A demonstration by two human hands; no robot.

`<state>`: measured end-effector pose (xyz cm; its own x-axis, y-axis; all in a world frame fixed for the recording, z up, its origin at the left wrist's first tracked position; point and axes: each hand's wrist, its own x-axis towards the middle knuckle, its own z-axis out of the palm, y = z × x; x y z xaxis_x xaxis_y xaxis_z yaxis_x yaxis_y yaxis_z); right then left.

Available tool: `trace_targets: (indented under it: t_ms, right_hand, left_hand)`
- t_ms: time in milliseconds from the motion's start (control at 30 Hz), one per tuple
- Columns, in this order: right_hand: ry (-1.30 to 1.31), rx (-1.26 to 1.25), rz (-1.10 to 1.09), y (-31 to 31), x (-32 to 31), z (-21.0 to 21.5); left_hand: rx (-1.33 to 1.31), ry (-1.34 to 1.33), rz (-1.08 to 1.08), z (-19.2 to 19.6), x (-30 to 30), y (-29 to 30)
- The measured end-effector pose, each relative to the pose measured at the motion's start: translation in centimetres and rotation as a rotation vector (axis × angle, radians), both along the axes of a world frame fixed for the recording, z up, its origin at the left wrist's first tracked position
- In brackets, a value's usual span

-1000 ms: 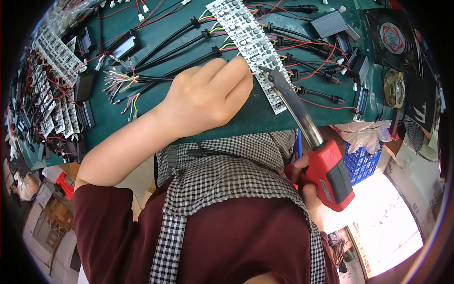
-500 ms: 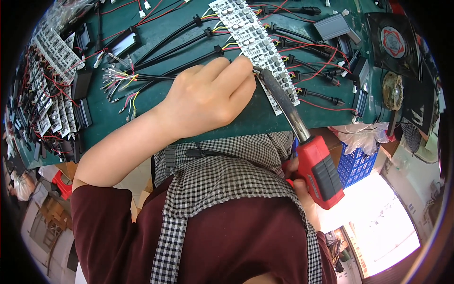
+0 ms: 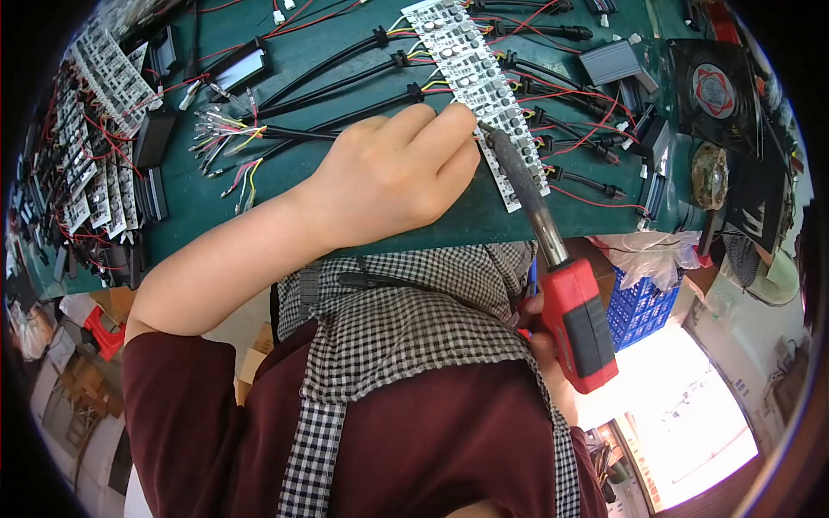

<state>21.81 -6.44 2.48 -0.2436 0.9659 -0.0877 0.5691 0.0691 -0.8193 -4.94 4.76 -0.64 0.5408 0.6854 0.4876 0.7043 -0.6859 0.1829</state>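
Up at the frame's top centre, the long white circuit board strip [image 3: 484, 86] lies on the green mat [image 3: 285, 186]; the left hand [image 3: 393, 177] presses fingertips on it, while the right hand [image 3: 540, 332], lower right, grips a red-handled soldering iron [image 3: 553, 259] touching its edge.

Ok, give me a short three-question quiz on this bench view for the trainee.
1. True or false: the left hand rests on the long white circuit strip.
2. What does the right hand hold? A) a red-handled soldering tool B) a pair of pliers C) a black fan
3. Fill in: the tool's metal tip meets the strip beside the left hand's ____.

Key
1. True: its fingertips press the strip down on the green mat.
2. A: the grey barrel slants up from the red grip to the strip.
3. Fingertips.
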Motion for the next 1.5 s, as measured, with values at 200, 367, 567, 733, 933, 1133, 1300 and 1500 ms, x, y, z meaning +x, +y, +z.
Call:
trace_targets:
  t_ms: [200, 367, 567, 733, 933, 1133, 1300, 1500]
  right_hand:
    - [0.023, 0.006, -0.082, -1.0, -0.4, -0.6]
    - [-0.067, -0.062, -0.04, -1.1, -0.3, -0.7]
    - [0.036, -0.101, -0.035, -1.4, -0.2, -0.1]
    - [0.113, -0.107, -0.081, -1.7, 0.0, -0.5]
    - [0.138, -0.08, -0.069, -2.0, 0.8, -1.0]
    - [0.191, -0.121, -0.096, -2.4, 0.7, -1.3]
    - [0.14, -0.113, -0.085, -2.4, 0.5, -1.1]
    - [0.167, -0.057, -0.057, -1.7, 0.2, -1.3]
  left_hand:
    - [0.019, -0.015, -0.004, -0.1, 0.0, 0.2]
    - [0.026, 0.003, 0.013, -0.1, 0.0, 0.0]
    - [0.013, 0.011, 0.015, 0.0, 0.0, 0.0]
    - [0.002, 0.012, 0.012, 0.0, 0.0, -0.1]
    - [0.02, 0.001, -0.005, 0.1, 0.0, 0.1]
    - [0.022, -0.015, -0.036, 0.1, 0.1, 0.0]
    - [-0.015, -0.034, -0.068, -0.1, -0.1, 0.2]
    - [0.062, -0.036, -0.004, -0.2, 0.2, 0.3]
